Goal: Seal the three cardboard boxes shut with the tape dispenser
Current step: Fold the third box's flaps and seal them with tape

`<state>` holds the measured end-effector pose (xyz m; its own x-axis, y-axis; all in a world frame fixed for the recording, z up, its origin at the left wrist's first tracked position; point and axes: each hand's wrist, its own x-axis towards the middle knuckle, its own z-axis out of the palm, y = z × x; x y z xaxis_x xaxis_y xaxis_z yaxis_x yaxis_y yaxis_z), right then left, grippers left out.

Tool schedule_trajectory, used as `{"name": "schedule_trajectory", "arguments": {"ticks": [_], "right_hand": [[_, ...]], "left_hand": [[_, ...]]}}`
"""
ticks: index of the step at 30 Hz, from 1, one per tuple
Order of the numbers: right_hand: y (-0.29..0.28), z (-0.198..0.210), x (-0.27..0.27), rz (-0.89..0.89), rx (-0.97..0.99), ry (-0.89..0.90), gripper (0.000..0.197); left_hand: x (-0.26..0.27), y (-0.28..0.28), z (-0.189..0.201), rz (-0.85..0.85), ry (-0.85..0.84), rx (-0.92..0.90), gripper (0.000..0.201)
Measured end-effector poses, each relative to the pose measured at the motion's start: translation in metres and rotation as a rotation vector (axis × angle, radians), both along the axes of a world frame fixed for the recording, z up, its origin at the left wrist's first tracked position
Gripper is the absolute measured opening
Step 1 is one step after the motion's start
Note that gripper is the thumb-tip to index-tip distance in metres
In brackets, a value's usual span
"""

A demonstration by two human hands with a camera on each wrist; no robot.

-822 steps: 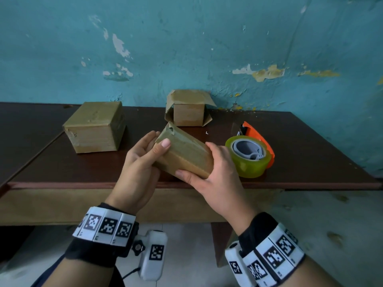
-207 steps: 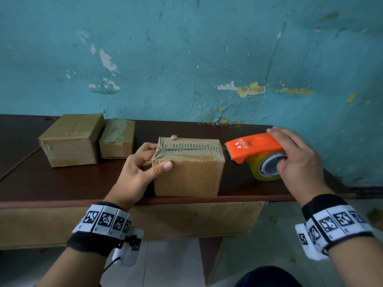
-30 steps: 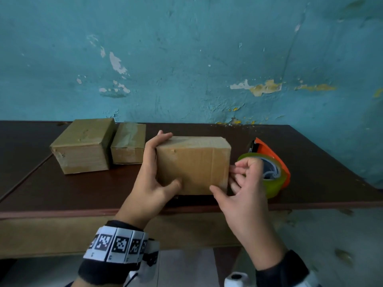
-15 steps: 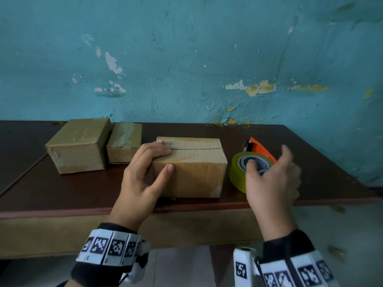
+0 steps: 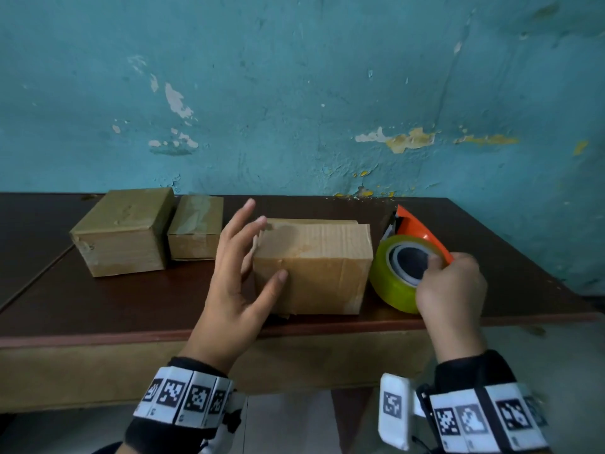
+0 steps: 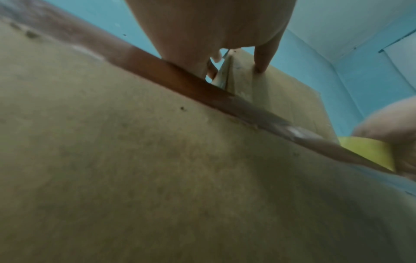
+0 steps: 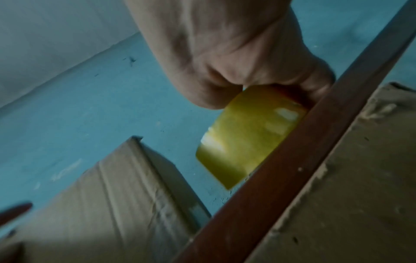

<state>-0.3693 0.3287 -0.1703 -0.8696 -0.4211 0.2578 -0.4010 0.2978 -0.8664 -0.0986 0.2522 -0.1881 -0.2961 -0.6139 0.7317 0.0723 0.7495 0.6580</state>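
A closed cardboard box lies near the front edge of the dark wooden table. My left hand is open at its left end, thumb on the front face and fingers spread by the top corner. To the box's right stands the orange tape dispenser with its yellow-green roll. My right hand grips the dispenser from the front, fingers curled over the roll. The left wrist view shows the box over the table edge. Two more closed boxes, a large one and a small one, sit at the back left.
A peeling teal wall rises directly behind the table. The table's front edge runs just below both hands, with a tan apron beneath it. Bare tabletop lies to the far right of the dispenser and at the front left.
My right hand has closed on the tape dispenser, which it was only reaching for half a second ago. My left hand has loosened from the box top and its fingers have spread.
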Motion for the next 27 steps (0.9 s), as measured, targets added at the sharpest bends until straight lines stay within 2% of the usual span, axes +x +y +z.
{"name": "schedule_trajectory", "arguments": {"ticks": [2, 4, 7, 11, 14, 18, 21, 27], "right_hand": [[0.002, 0.003, 0.005, -0.004, -0.131, 0.011, 0.030], [0.006, 0.008, 0.009, 0.006, -0.256, 0.028, 0.028], [0.010, 0.018, 0.018, 0.029, -0.465, 0.143, 0.030], [0.009, 0.032, 0.027, 0.044, -0.669, 0.275, 0.035], [0.009, 0.040, 0.031, 0.093, -0.730, 0.372, 0.034], [0.008, 0.052, 0.033, 0.172, -0.780, 0.469, 0.034], [0.004, 0.060, 0.035, 0.242, -0.800, 0.540, 0.033], [-0.007, 0.066, 0.043, 0.427, -0.677, 0.751, 0.031]], "left_hand": [[-0.003, 0.001, -0.002, -0.056, 0.017, 0.037, 0.074], [-0.004, 0.002, 0.000, -0.040, -0.069, 0.012, 0.067], [-0.002, 0.002, 0.005, 0.037, -0.188, -0.087, 0.053], [-0.004, 0.002, 0.002, 0.055, -0.177, -0.122, 0.048], [-0.004, -0.001, -0.002, 0.103, -0.165, -0.111, 0.047], [-0.004, -0.001, -0.002, -0.016, -0.153, -0.039, 0.051], [-0.004, 0.000, 0.000, 0.014, -0.198, -0.060, 0.047], [0.001, -0.003, 0.006, 0.063, -0.254, -0.066, 0.041]]}}
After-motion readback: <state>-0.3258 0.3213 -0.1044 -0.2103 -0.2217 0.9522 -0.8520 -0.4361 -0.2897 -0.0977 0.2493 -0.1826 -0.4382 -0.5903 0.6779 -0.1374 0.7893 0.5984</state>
